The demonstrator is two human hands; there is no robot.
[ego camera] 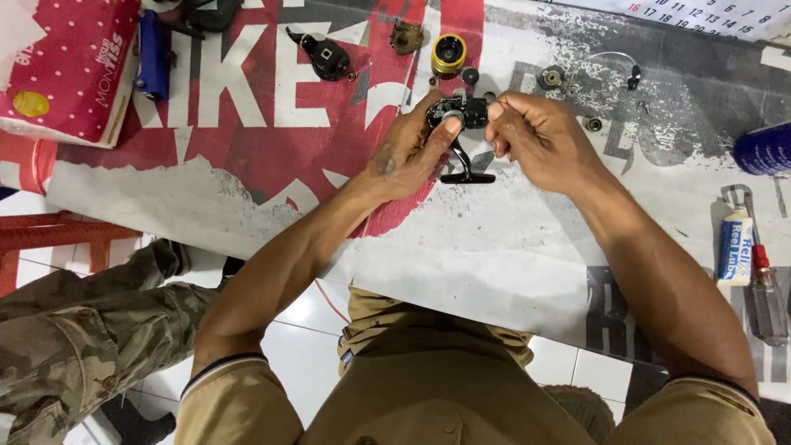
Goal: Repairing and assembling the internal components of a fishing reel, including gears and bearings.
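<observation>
A black fishing-reel body (458,115) with a T-shaped foot hanging below it is held above a printed banner mat (247,165). My left hand (409,148) grips the body from the left, thumb across its face. My right hand (535,136) pinches the body's right end with closed fingers; what lies between those fingertips is hidden. Loose reel parts lie just beyond: a gold-and-black spool (448,54), a brown gear housing (407,36), a black handle piece (326,56), a round metal part (551,77) and a wire bail (614,62).
A red dotted tissue pack (70,62) and a blue lighter-like object (152,53) lie at the far left. At the right edge are a blue can (762,148), a white lubricant tube (735,247) and a small clear bottle (766,292). Another person's camouflage-trousered leg (74,330) is at lower left.
</observation>
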